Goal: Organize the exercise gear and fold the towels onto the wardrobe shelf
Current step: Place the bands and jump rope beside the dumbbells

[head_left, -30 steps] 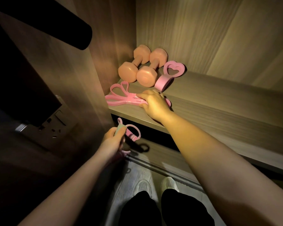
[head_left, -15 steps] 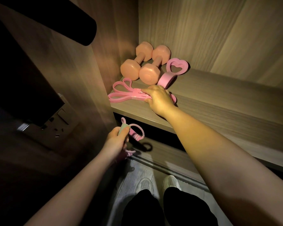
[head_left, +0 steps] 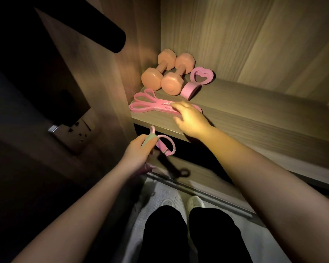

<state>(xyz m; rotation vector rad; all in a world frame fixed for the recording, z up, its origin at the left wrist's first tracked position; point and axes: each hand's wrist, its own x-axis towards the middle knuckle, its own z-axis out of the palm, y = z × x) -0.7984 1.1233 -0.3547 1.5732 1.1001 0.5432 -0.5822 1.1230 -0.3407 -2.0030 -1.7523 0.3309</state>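
Note:
Two orange dumbbells [head_left: 166,73] lie side by side at the back left corner of the wooden wardrobe shelf [head_left: 254,118]. A pink heart-shaped grip ring [head_left: 198,80] leans next to them. A pink resistance band bundle [head_left: 152,106] lies flat near the shelf's front edge. My right hand [head_left: 190,118] rests on the band's right end with fingers spread. Below the shelf edge, my left hand [head_left: 139,152] grips a green and pink grip trainer [head_left: 160,143] with a pink loop sticking out to the right.
The wardrobe's side panel [head_left: 122,82] rises left of the shelf, with a wall socket [head_left: 78,131] on the dark wall beyond. A black rod [head_left: 106,33] juts in at upper left. A lower shelf [head_left: 198,177] and my shoes [head_left: 180,204] lie below.
My right hand has loosened on the band, its fingers now spread and resting. My left hand with the grip trainer has stayed below the shelf edge. The view shifted slightly.

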